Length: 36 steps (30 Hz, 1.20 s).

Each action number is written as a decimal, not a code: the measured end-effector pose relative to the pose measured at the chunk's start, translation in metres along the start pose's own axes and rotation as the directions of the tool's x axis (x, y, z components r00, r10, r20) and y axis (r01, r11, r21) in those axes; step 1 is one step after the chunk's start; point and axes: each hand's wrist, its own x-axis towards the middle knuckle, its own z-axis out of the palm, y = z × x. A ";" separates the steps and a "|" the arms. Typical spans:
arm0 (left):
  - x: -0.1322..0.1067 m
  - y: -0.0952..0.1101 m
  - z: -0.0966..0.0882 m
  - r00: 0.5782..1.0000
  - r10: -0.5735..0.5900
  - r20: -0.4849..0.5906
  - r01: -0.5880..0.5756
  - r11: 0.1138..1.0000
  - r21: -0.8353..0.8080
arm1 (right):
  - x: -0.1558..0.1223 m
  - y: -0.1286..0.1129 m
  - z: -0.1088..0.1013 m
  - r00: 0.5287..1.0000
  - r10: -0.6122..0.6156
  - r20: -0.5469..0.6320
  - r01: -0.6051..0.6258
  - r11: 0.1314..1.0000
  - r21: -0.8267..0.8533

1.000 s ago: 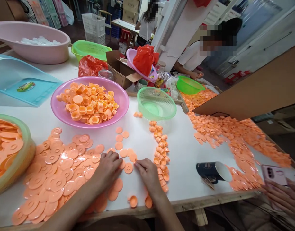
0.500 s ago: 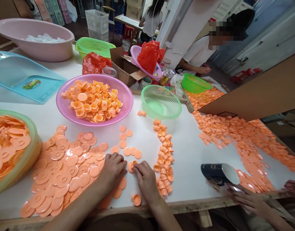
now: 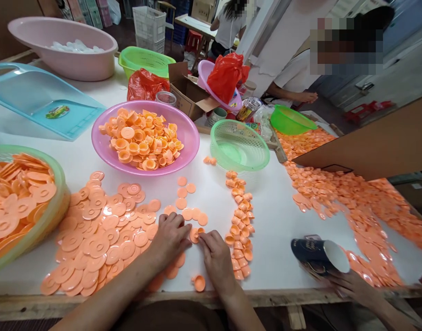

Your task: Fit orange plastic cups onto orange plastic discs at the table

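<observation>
Two hands work at the white counter (image 3: 280,230): the right hand (image 3: 216,259) pinches a small orange suction cup (image 3: 195,235) lying there, and the left hand (image 3: 169,239) curls just beside it, its grip hidden. Light, thin, probably slippery — safest taken by the rim.

nothing legible. colour sticker (image 3: 57,111) on the pale blue plastic tray (image 3: 28,87) at 10 o'clock: picture only, no readable text. printed label on the canister (image 3: 248,109) at 1 o'clock and faint print on the dark cup (image 3: 309,250) at 3 o'clock: too blurred to read.
</observation>
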 end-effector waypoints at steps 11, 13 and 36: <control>0.006 0.004 -0.004 0.999 -0.046 0.016 0.047 0.994 -0.096 | -0.009 -0.003 0.015 0.996 -0.084 0.013 0.085 0.974 -0.209; 0.015 0.009 -0.004 0.984 -0.135 0.117 0.155 0.971 -0.181 | -0.010 -0.002 0.016 0.993 -0.114 -0.008 0.109 0.965 -0.239; 0.029 0.012 -0.057 0.904 -0.421 -0.071 0.319 0.777 -0.543 | 0.105 -0.002 -0.050 0.999 -0.048 -0.019 0.048 0.999 0.021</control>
